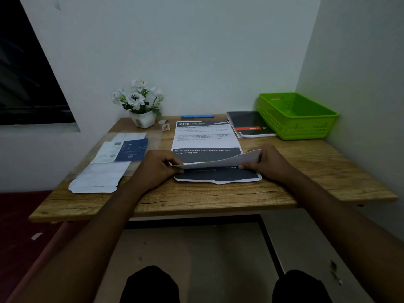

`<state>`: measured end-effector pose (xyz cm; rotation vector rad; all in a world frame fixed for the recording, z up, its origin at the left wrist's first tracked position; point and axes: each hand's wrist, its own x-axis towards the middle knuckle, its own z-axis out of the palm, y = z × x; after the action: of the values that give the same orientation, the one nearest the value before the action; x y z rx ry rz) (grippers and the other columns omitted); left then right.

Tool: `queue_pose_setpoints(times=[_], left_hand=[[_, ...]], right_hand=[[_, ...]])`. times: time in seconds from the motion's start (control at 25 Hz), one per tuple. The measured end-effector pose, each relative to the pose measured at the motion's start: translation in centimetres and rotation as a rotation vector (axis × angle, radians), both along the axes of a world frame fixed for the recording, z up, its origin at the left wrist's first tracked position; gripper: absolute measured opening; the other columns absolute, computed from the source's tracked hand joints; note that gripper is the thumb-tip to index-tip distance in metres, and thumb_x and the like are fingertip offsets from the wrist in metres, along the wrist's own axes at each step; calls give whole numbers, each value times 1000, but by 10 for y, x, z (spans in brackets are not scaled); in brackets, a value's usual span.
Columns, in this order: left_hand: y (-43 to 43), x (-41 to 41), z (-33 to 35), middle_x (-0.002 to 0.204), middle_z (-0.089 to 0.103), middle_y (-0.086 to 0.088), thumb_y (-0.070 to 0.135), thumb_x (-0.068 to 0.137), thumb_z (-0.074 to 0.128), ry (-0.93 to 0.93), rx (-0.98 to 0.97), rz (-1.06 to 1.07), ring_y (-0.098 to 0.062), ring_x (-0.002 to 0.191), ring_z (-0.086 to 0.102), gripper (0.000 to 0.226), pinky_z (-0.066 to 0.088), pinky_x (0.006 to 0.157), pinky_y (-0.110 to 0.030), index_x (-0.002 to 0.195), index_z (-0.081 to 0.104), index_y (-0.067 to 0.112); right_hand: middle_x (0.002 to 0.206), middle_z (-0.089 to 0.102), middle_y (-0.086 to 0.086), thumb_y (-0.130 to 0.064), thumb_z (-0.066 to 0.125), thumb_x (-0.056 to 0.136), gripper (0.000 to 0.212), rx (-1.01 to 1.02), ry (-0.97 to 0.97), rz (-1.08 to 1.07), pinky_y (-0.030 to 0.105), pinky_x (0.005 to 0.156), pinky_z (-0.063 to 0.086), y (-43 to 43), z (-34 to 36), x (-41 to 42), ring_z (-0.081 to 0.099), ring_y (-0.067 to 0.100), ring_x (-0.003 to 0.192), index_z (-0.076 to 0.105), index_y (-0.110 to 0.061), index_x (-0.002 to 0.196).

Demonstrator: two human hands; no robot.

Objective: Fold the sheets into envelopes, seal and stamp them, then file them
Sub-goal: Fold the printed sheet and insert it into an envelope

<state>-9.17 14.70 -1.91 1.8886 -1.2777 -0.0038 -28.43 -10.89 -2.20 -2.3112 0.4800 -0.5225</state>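
A printed sheet [204,138] with dark header and footer bands lies in the middle of the wooden table [317,171]. Its near end is lifted and curled back over itself, white underside up. My left hand [156,166] pinches the left corner of that raised flap. My right hand [269,164] pinches the right corner. To the left lie a white unfolded envelope [96,179] and a blue-and-white envelope [124,150] on a clear plastic sleeve.
A green plastic basket [298,117] stands at the back right beside a black folder [249,124]. A blue pen [197,116], a small stamp-like item [165,125] and a white flower pot [143,110] sit along the back edge. Walls close in behind and right.
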Motion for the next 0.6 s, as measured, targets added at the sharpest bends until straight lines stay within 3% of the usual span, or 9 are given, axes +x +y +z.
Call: queue_pose_setpoints(times=[0.08, 0.16, 0.28, 0.44, 0.52, 0.6], left_hand=[[3, -2, -1, 81, 71, 5, 4, 73, 77, -49, 30, -11, -3, 77, 64, 23, 48, 71, -11, 79, 74, 26], [6, -4, -2, 84, 71, 1, -4, 77, 71, -87, 50, -28, -5, 78, 65, 25, 48, 75, -9, 84, 75, 20], [14, -8, -2, 91, 70, 0, -9, 80, 64, -148, 67, -84, -6, 84, 65, 25, 47, 81, -9, 88, 76, 12], [24, -14, -2, 104, 65, 6, -11, 84, 54, -248, 159, -111, -5, 97, 59, 34, 37, 87, -1, 98, 75, 12], [28, -17, -1, 108, 65, 6, -9, 85, 51, -230, 185, -94, -1, 100, 56, 35, 35, 87, 1, 103, 73, 13], [29, -22, 0, 108, 66, 5, -6, 85, 52, -193, 178, -77, 3, 97, 56, 33, 38, 87, -2, 103, 73, 13]], right_hand=[[77, 74, -9, -19, 79, 78, 10, -26, 19, 22, 18, 60, 48, 0, 0, -4, 66, 0, 70, 76, -26, 82], [93, 76, -6, -13, 72, 84, 18, -64, 31, 78, 26, 76, 53, 1, 1, -11, 68, 4, 86, 79, -26, 94], [107, 71, -11, -7, 64, 90, 35, -157, 41, 207, 19, 86, 47, 2, 3, -26, 62, -3, 97, 72, -34, 111], [130, 63, -4, 9, 48, 93, 51, -363, 141, 310, 27, 104, 39, -2, 4, -40, 54, 8, 117, 64, -27, 126], [135, 59, -10, 11, 42, 94, 55, -281, 196, 314, 26, 111, 32, -5, 9, -46, 49, 3, 126, 67, -30, 122], [128, 63, -16, 9, 43, 92, 55, -113, 125, 261, 26, 109, 37, 5, 16, -46, 52, -3, 123, 74, -34, 106]])
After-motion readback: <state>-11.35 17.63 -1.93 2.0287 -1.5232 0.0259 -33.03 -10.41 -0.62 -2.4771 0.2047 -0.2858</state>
